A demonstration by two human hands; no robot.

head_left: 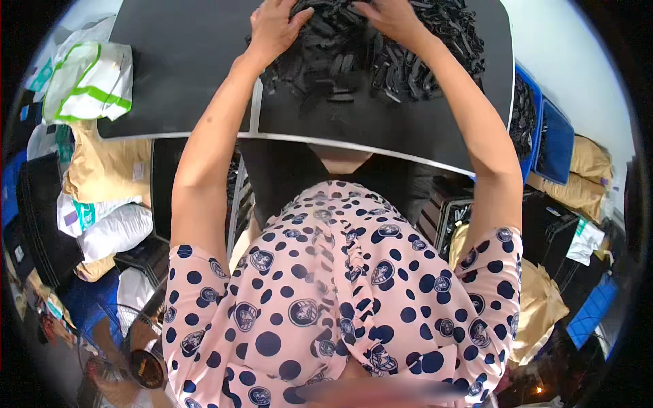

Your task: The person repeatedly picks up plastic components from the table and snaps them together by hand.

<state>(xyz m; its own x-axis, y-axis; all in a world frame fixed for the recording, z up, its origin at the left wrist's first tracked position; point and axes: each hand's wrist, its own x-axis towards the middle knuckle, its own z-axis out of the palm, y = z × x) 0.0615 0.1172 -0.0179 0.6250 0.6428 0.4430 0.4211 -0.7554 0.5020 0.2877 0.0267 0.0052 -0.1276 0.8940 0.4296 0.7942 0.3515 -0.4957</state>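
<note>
Reaching over elongated black plastic pieces (342, 64) heaped on the black table (183, 68), the left hand (275, 28) and right hand (396, 19) have thumbs spread; I cannot tell what either grips. Pieces seem light, stiff, slippery, best pinched mid-length.

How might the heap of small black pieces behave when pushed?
The heap of small black pieces would likely spread, since they look loose. Their narrow, elongated shapes suggest light pieces unlikely to roll far. Glossy highlights hint at smooth, perhaps slippery surfaces.
</note>
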